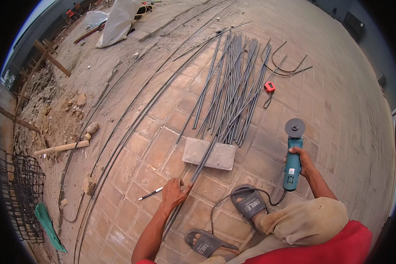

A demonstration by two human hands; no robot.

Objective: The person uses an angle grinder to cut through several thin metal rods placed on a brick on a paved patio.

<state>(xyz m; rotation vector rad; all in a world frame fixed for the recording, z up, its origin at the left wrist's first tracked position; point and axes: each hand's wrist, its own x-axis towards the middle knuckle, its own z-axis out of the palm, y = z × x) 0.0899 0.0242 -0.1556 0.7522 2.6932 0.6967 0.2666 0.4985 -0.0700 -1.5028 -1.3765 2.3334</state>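
Two hands work low over brick ground with lots of open room around. Left hand (174, 192) presses a long steel rod (207, 155) lying across a flat stone block (220, 159) just ahead. Right hand (300, 159) grips a teal grinder (293, 163), its disc (295, 127) pointing away.

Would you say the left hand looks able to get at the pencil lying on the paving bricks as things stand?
Probably yes: the left hand rests on a steel rod, and the pencil lies just to its left on bare paving, with nothing between them.
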